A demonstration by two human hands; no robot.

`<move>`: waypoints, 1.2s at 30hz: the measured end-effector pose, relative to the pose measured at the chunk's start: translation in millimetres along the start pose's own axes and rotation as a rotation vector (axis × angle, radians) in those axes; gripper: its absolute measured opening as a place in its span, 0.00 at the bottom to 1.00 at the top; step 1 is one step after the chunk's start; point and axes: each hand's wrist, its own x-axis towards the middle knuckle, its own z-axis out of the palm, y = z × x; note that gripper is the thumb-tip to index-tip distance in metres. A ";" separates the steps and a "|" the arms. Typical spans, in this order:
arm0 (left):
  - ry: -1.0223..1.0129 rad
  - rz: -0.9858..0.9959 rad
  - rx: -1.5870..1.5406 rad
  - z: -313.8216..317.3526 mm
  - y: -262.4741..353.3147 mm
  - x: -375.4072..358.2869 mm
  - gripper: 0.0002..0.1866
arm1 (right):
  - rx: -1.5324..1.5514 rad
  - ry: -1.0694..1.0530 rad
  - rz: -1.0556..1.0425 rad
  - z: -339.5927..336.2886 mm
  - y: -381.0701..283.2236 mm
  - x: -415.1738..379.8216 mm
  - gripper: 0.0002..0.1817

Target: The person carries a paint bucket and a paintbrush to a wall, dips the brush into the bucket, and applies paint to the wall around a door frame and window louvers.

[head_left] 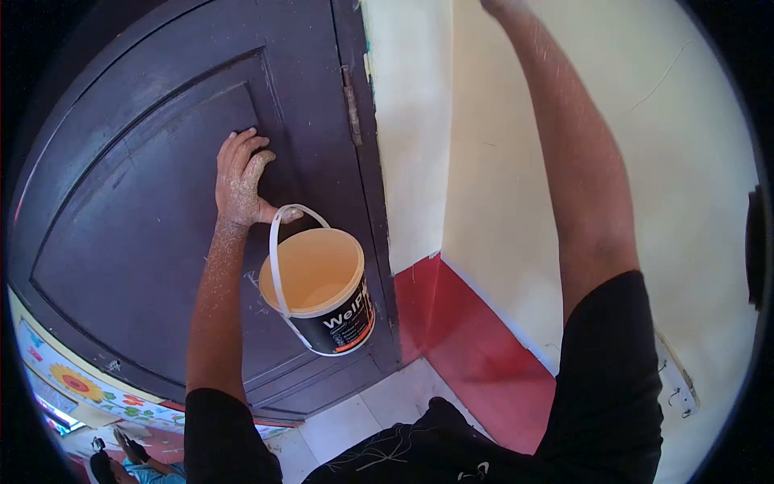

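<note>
My left hand (242, 179) rests with its fingers against the dark door (169, 202), and its thumb is hooked under the white handle (276, 266) of a plastic paint bucket (348, 323). The bucket hangs from that thumb in front of the door; its inside is cream-coloured and its label is black. Pale specks cover the hand and forearm. My right arm reaches up along the cream wall (500, 177). Only the wrist end of my right hand (498, 6) shows at the top edge, its fingers out of frame.
A hinge (351, 105) joins the door to its frame. Red paint (484, 355) covers the lower wall above white floor tiles (343, 427). A hook rack (677, 375) is at the right. At the lower left, a person (129, 468) is near a wall with a painted sunflower (74, 382).
</note>
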 end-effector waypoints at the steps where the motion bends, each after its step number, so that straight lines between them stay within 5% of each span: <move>1: -0.001 0.002 0.006 1.4 -1.4 0.6 0.52 | -0.087 -0.050 0.041 1.6 1.5 -17.6 0.14; 4: -0.001 0.012 0.010 2.0 -1.2 0.7 0.52 | -0.209 -0.049 -0.183 7.1 39.2 -106.0 0.13; 10: 0.023 0.037 0.004 0.6 0.4 3.6 0.49 | 0.040 -0.217 0.033 -10.6 45.0 -249.2 0.11; 18: 0.004 0.037 0.006 1.7 -1.3 0.4 0.50 | -0.013 -0.458 0.135 -36.6 47.0 -365.1 0.09; 21: -0.017 0.033 -0.012 2.0 -2.3 -1.1 0.50 | -0.107 -0.569 0.338 -55.6 24.3 -382.5 0.09; 26: -0.023 -0.005 -0.042 -0.5 -7.2 2.0 0.50 | -0.020 -0.462 0.538 -67.4 18.7 -349.6 0.08; 30: -0.017 0.004 -0.059 -2.6 -3.2 -2.2 0.49 | -0.076 -0.743 0.294 -64.1 9.4 -310.1 0.08; 36: -0.013 0.021 -0.025 -0.2 -6.6 -2.5 0.49 | -0.018 -0.843 0.374 -42.6 9.4 -366.8 0.08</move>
